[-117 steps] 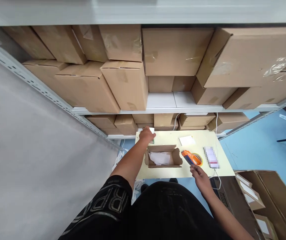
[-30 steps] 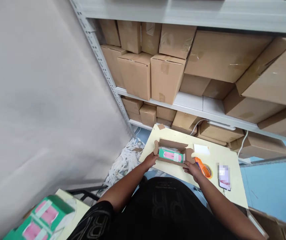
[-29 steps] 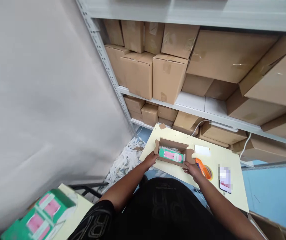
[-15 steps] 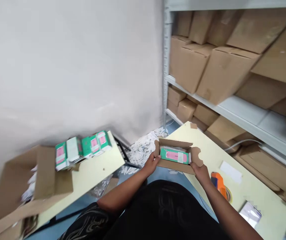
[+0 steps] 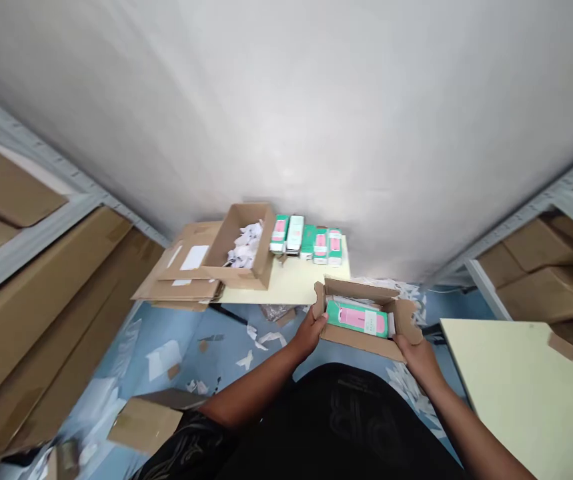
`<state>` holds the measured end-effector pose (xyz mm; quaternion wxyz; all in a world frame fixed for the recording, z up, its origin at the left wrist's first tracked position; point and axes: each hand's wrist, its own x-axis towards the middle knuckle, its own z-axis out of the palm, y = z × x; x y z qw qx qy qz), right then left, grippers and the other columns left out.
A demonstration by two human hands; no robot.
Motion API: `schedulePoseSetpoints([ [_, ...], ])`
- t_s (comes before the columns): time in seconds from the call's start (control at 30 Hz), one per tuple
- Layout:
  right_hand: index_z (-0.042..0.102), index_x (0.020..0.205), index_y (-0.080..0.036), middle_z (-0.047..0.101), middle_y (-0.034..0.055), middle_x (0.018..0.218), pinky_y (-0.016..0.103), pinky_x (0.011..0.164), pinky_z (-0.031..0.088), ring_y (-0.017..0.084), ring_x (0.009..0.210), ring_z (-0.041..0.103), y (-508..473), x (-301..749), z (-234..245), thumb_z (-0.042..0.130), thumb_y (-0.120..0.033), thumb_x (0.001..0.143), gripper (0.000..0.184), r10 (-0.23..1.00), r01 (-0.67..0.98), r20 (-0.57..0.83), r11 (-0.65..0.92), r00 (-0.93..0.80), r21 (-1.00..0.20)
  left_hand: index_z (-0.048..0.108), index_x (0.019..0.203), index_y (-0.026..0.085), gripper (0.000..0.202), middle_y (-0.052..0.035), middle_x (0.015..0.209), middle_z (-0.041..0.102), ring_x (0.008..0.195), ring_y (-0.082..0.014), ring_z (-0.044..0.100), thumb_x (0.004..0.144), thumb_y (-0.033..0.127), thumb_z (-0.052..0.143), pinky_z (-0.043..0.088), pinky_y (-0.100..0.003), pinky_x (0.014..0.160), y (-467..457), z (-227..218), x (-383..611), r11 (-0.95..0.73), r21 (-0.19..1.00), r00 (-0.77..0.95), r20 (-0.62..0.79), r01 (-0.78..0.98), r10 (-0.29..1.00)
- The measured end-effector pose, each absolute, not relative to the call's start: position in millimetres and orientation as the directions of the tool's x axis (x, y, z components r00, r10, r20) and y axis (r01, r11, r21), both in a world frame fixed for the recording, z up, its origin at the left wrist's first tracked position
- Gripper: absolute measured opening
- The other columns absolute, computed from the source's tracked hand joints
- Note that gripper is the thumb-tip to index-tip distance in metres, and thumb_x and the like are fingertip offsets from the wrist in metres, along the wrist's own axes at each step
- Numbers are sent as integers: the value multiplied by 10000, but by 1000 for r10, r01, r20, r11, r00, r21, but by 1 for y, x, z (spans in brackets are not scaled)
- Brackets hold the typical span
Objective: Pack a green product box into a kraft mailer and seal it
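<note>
I hold a small open cardboard box [image 5: 361, 339] in the air in front of me, with a green and pink product box [image 5: 357, 319] lying inside it. My left hand [image 5: 310, 331] grips the box's left end. My right hand [image 5: 415, 352] grips its right end from below. Ahead stands a pale yellow table [image 5: 291, 283] with a row of several green and pink product boxes [image 5: 307, 240] along its far edge.
An open carton with white paper filling [image 5: 242, 248] and flattened cardboard [image 5: 181, 280] lie on the left of that table. A second pale yellow table [image 5: 521, 387] is at my right. Paper scraps and a cardboard box [image 5: 143, 420] litter the blue floor. Shelves with cartons flank both sides.
I lifted the small box off the right table and turned left with it; the shelf of cartons swung out of view and the table with product boxes is now straight ahead.
</note>
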<state>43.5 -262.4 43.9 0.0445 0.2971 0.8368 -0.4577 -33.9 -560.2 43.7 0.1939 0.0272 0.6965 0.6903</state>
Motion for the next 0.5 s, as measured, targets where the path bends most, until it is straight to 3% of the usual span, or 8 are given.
schedulePoseSetpoints([
  [0.1,742,835,-178,796,125,893,344,714,550,324,917,725,-344,14,38,602,-533,710,402,392,476,-313,446,-865,-758,488,1497,199,599,-109,1477,590,1451,-311,438,966,475,504,325,-465,1220,-657,43,-43,125,973,-926,-223,-193,304],
  [0.2,735,884,-167,792,131,966,363,784,559,320,928,716,-419,-10,33,576,-544,709,445,337,429,-299,432,-893,-793,590,1393,188,555,-108,1387,654,1333,-306,556,957,518,492,419,-431,1151,-756,54,-62,176,977,-924,-178,-124,339],
  [0.27,738,895,-171,789,127,973,363,795,559,319,934,713,-459,-22,33,582,-549,729,441,282,429,-333,431,-900,-794,662,1265,187,484,-105,1241,722,1185,-282,649,964,519,481,491,-394,1059,-814,71,-85,250,965,-957,-149,-85,250],
  [0.37,735,864,-201,786,103,932,344,769,551,320,954,708,-507,-34,37,599,-531,754,373,220,464,-409,454,-886,-761,704,1123,206,369,-69,1114,754,1079,-248,675,964,476,510,510,-353,994,-875,101,-139,498,867,-996,-41,6,83],
  [0.43,723,844,-219,782,91,914,336,748,543,314,947,705,-531,-38,40,593,-513,765,331,192,479,-443,459,-876,-748,692,1165,207,347,-61,1144,747,1069,-235,677,956,439,541,510,-331,962,-896,116,-185,616,783,-995,29,83,98],
  [0.5,710,827,-223,776,91,907,338,733,535,309,923,699,-552,-42,43,581,-516,773,325,169,482,-459,458,-872,-747,692,1173,189,324,-77,1146,746,1048,-236,687,930,377,588,512,-320,931,-903,121,-232,719,683,-982,-18,127,190],
])
